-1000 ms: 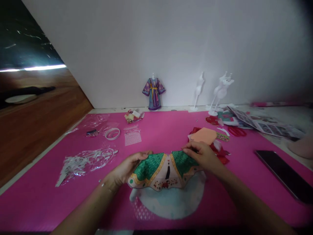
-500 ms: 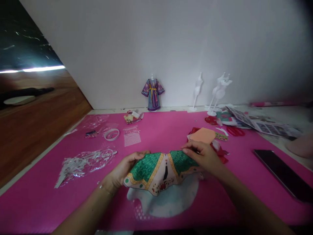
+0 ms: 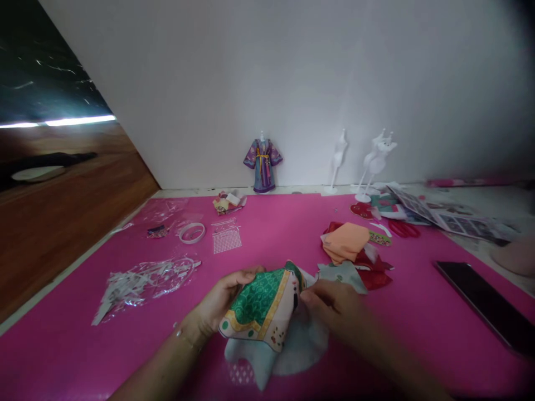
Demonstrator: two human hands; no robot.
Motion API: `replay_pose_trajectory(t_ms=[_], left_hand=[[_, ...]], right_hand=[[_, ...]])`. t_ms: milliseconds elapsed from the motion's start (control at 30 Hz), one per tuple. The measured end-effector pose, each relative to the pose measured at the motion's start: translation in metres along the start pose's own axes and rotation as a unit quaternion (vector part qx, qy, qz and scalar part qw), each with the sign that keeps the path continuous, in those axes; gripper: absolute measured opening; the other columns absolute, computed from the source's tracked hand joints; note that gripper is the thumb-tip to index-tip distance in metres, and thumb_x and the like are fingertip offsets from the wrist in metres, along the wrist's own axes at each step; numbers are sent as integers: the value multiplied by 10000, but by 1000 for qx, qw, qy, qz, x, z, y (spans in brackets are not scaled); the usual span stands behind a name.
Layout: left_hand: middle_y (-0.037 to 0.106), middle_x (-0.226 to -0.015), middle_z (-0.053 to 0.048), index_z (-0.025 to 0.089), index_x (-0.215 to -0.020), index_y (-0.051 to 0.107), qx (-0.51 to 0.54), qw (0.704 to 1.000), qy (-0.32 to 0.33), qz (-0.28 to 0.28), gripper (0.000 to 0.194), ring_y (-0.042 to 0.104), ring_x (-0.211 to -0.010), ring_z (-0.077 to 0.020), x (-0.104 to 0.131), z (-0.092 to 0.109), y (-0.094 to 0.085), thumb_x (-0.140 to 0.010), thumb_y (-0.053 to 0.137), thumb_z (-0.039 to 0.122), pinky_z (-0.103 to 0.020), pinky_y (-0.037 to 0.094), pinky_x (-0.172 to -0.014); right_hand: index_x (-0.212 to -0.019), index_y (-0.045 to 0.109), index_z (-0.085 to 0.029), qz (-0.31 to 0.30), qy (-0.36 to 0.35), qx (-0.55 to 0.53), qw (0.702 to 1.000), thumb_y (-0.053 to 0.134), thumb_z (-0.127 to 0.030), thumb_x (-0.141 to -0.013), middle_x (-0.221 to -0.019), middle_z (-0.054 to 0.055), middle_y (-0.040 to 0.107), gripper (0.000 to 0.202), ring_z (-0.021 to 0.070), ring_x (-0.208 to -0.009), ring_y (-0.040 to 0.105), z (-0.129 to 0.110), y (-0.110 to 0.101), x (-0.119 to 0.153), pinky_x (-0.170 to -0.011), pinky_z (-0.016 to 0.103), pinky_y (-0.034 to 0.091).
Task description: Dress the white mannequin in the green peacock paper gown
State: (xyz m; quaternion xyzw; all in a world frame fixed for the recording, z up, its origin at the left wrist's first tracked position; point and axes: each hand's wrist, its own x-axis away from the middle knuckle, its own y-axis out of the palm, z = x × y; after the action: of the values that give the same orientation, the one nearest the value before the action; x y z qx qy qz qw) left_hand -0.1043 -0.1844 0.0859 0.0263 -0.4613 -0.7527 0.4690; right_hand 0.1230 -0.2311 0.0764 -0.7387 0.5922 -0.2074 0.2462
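Note:
Between my hands hangs a small green printed doll garment (image 3: 261, 303) with gold bands and a cream middle panel. My left hand (image 3: 222, 295) grips its left upper edge, fingers partly behind the cloth. My right hand (image 3: 334, 301), a little blurred, pinches the garment's right side, which is folded back so that only its left half faces me. A pale blue-grey cloth piece (image 3: 301, 351) shows below the garment; whether the two are joined I cannot tell. Just beyond my right hand lies another pale grey-green cloth piece (image 3: 341, 274), against red fabric (image 3: 374, 273) and orange fabric (image 3: 346, 243).
A clear bag of white strips (image 3: 137, 287), a tape roll (image 3: 192, 233) and a sheet of white dots (image 3: 227, 240) lie left. Right are a phone (image 3: 480, 306) and red-handled scissors (image 3: 403, 228). A dressed doll form (image 3: 263, 167) and white mannequins (image 3: 338, 159) stand by the wall.
My right hand has swung the garment's right half back and inward, so the garment is no longer spread flat. The pale grey-green cloth beside the red fabric has come into view.

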Motion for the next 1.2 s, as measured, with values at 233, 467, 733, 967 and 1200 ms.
replay_pose_trajectory(t_ms=[233, 467, 733, 967, 1200], left_hand=[[625, -648, -7, 135, -676, 634, -11, 998, 10, -57, 55, 615, -626, -138, 2, -8, 2, -693, 674, 169, -251, 503, -673], [596, -646, 22, 135, -732, 620, -59, 993, 65, -78, 194, 577, -564, -76, 5, -23, -6, -695, 799, 200, -163, 461, -551], [680, -777, -37, 140, -820, 657, -180, 979, 48, -81, 233, 647, -695, -138, -6, -50, 2, -768, 746, 350, -254, 496, -679], [683, -726, 3, 147, -809, 710, -283, 947, 151, -11, 224, 603, -676, -141, -26, -65, 23, -631, 826, 218, -248, 463, -686], [596, -562, 21, 137, -603, 697, -330, 930, 164, 4, 221, 524, -568, -113, -18, -64, 31, -662, 774, 336, -222, 420, -599]], right_hand=[[-599, 598, -184, 3, 31, -114, 993, 554, -389, -790, -537, -28, 492, 284, 126, -526, 436, 10, 16, -3, -499, 248, 296], [-644, 550, -191, 11, 6, -116, 993, 449, -454, -871, -598, -21, 455, 361, 149, -596, 451, 16, 6, 3, -561, 268, 332], [-750, 661, -201, 35, -49, -148, 987, 411, -400, -933, -727, 26, 635, 369, 180, -718, 601, 12, 10, 8, -650, 274, 455], [-1145, 694, -289, 70, -81, -106, 989, 452, -375, -942, -1318, 62, 600, 328, 229, -1204, 536, 10, 23, 10, -1025, 380, 391], [-1098, 716, -320, 84, -85, -137, 983, 469, -371, -942, -1229, 37, 668, 296, 205, -1113, 604, 6, 20, 14, -964, 354, 444]])
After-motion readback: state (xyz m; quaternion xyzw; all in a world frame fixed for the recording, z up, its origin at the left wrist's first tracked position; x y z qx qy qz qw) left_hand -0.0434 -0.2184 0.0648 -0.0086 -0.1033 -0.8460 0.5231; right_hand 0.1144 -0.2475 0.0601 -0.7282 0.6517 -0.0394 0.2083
